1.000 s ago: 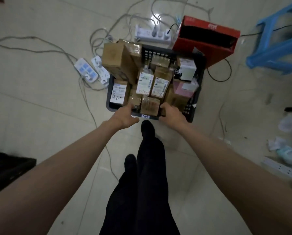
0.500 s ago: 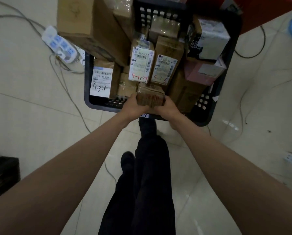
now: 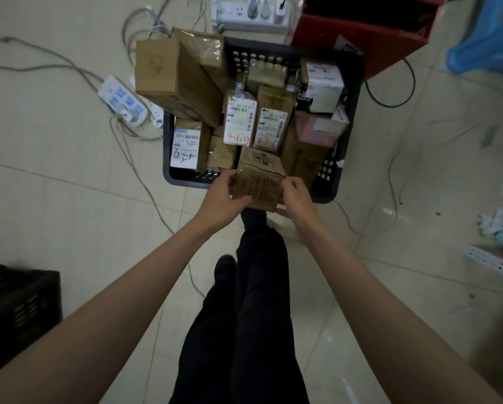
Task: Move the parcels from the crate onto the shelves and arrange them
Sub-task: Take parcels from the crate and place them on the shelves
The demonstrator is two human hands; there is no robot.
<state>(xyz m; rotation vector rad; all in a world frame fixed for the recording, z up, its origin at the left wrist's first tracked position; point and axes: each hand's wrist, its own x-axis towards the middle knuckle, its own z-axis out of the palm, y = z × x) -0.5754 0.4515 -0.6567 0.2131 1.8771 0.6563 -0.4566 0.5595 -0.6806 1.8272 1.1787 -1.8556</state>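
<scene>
A black plastic crate (image 3: 350, 118) stands on the tiled floor, packed with several cardboard parcels. A small taped brown parcel (image 3: 257, 178) with red print is lifted above the crate's near edge. My left hand (image 3: 222, 196) grips its left side and my right hand (image 3: 295, 196) grips its right side. Behind it stand labelled parcels marked 4-1-24 (image 3: 239, 121), 4-1-6 (image 3: 272, 123) and 4-3-1 (image 3: 186, 144). A large brown box (image 3: 174, 80) leans over the crate's far left corner. No shelves are in view.
A red open box (image 3: 370, 24) sits behind the crate at the right. Power strips (image 3: 125, 102) and loose cables lie on the floor to the left and behind. A dark crate (image 3: 17, 313) stands at the lower left, a blue stool (image 3: 489, 45) at the upper right.
Both hands closed on the small brown parcel at the crate's near edge and raised it out of the crate toward me. The camera first dipped closer, then pulled back.
</scene>
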